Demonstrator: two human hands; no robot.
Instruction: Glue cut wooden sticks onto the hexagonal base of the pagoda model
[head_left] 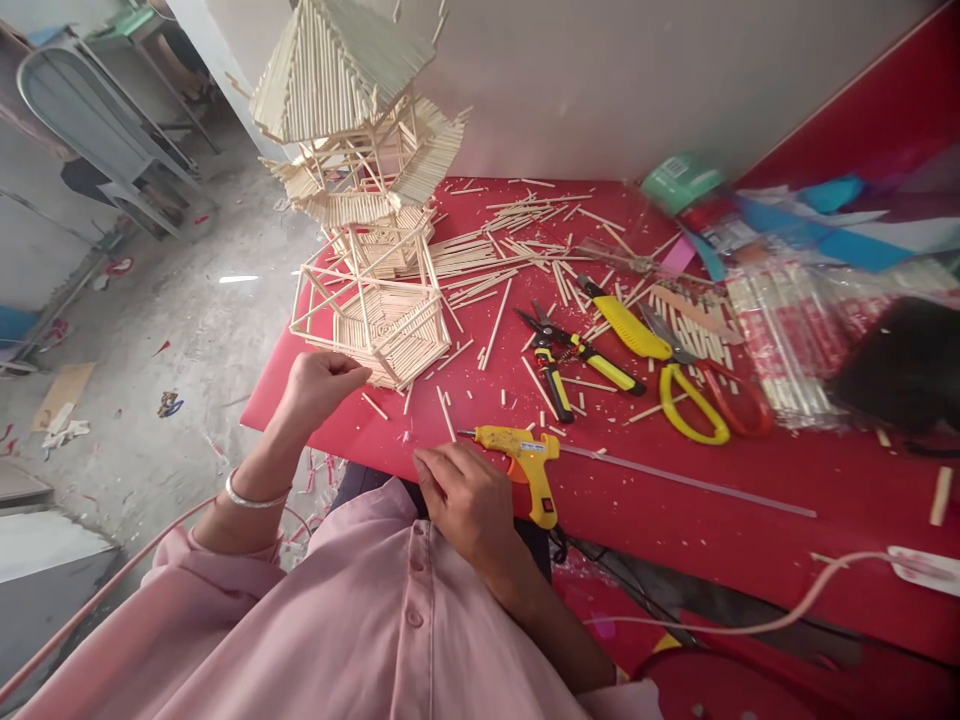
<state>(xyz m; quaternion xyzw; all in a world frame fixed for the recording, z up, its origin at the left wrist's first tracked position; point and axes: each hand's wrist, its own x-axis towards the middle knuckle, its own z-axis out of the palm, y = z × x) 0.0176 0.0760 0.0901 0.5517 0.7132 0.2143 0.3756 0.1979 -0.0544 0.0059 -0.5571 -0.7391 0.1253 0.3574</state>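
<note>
My left hand is closed in a pinch at the near corner of a frame of thin wooden sticks. The fingertips meet the frame's base edge. This open frame has a floor of closely laid sticks. Behind it rises a tiered stick pavilion with slanted roofs. At the table's front edge, my right hand is curled, its thumb and fingers drawn together; what they hold, if anything, is hidden. Just right of that hand lies a yellow glue gun, its nozzle pointing left, with a long glue stick behind it.
Loose sticks and offcuts litter the red table. Black-and-yellow cutters, a yellow-handled tool and scissors lie to the right. Bagged sticks and a dark object sit farther right. A pink cord crosses the front.
</note>
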